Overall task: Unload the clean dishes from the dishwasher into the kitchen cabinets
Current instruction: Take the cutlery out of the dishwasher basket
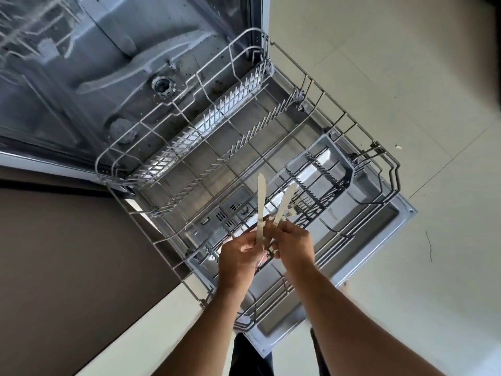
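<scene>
The rack (244, 147) sits pulled out over the open door (385, 240), with the dishwasher tub (108, 63) at the far left. Both hands meet above the rack's near part, the left hand (238, 256) just left of the right hand (294, 245). The cutlery basket (339, 158) sits in the rack's right side, beyond the knives (261, 202).

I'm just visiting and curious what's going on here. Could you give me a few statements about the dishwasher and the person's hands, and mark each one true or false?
1. The lower rack is pulled out over the open door. True.
2. The rack is full of plates. False: no plates show in it; its tines stand bare.
3. The left hand holds a knife with its blade pointing away from the person. True.
4. The right hand is empty. False: it grips cutlery, including a second knife.
5. The hands are far apart. False: they are close together above the rack.
</scene>
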A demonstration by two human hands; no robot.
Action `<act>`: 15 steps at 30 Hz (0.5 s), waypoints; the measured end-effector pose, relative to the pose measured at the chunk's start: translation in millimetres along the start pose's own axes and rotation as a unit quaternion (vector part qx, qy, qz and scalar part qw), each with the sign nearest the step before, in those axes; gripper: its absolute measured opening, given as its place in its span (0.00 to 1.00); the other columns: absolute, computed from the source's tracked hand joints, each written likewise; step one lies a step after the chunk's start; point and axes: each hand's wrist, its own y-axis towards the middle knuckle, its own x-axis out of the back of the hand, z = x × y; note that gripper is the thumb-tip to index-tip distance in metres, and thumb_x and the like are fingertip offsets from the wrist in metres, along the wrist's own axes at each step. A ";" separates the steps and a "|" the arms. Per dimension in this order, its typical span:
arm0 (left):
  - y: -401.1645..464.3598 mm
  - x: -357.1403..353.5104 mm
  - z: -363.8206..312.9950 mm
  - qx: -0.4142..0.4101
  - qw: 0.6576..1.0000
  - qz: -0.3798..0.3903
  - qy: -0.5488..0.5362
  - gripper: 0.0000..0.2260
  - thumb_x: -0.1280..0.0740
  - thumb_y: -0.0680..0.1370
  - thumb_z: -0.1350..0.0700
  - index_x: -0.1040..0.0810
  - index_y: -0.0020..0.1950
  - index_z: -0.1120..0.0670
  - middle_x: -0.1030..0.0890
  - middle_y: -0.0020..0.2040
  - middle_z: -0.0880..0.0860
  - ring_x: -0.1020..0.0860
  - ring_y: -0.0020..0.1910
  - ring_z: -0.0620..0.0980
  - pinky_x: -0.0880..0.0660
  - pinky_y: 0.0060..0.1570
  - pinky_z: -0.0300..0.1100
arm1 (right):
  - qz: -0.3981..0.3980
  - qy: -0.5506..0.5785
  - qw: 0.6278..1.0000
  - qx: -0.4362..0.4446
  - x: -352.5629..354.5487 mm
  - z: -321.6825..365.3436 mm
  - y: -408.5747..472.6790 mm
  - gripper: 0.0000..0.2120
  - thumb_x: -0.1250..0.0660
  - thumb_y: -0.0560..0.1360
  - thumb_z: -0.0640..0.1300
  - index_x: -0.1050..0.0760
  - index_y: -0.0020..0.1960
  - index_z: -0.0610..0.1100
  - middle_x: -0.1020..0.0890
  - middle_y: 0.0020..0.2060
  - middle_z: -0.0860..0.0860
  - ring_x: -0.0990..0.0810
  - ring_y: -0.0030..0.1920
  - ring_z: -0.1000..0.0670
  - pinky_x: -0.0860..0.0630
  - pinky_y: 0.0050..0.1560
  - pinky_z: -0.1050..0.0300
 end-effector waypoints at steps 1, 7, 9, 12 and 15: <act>-3.3 1.8 -2.6 0.010 1.000 0.008 -0.013 0.09 0.29 0.74 0.60 0.13 0.45 0.46 0.16 0.36 0.57 0.22 0.33 0.51 0.24 0.34 0.42 | 0.014 0.010 1.000 -0.001 2.0 1.2 -2.6 0.09 0.28 0.76 0.46 0.17 0.38 0.45 0.16 0.33 0.48 0.20 0.33 0.48 0.23 0.37 0.52; -33.7 15.8 -38.6 0.014 0.998 0.046 -0.031 0.09 0.32 0.71 0.61 0.14 0.40 0.49 0.16 0.35 0.53 0.17 0.34 0.49 0.24 0.33 0.37 | 0.119 0.039 0.992 -0.006 12.6 31.6 -31.5 0.05 0.33 0.78 0.37 0.18 0.49 0.39 0.14 0.42 0.41 0.14 0.46 0.39 0.18 0.50 0.42; -44.9 20.1 -57.4 0.011 0.999 0.042 -0.030 0.07 0.31 0.71 0.61 0.14 0.42 0.51 0.15 0.36 0.55 0.17 0.35 0.52 0.24 0.33 0.39 | 0.143 0.028 0.989 0.005 16.9 50.3 -47.4 0.07 0.34 0.78 0.35 0.17 0.50 0.39 0.14 0.42 0.41 0.14 0.43 0.42 0.17 0.46 0.48; -66.1 24.9 -90.0 0.027 0.998 0.010 -0.055 0.03 0.27 0.71 0.61 0.15 0.41 0.54 0.15 0.36 0.54 0.19 0.34 0.52 0.25 0.32 0.39 | 0.178 0.014 0.984 0.026 26.3 85.1 -77.8 0.08 0.34 0.78 0.33 0.16 0.49 0.39 0.14 0.41 0.41 0.15 0.37 0.47 0.22 0.35 0.57; -100.4 26.8 -137.6 0.017 0.998 0.027 -0.059 0.04 0.27 0.69 0.59 0.15 0.43 0.56 0.15 0.40 0.59 0.18 0.36 0.54 0.24 0.35 0.41 | 0.193 -0.008 0.980 0.046 40.2 126.5 -113.3 0.09 0.33 0.77 0.33 0.15 0.45 0.41 0.14 0.40 0.42 0.15 0.39 0.46 0.20 0.39 0.55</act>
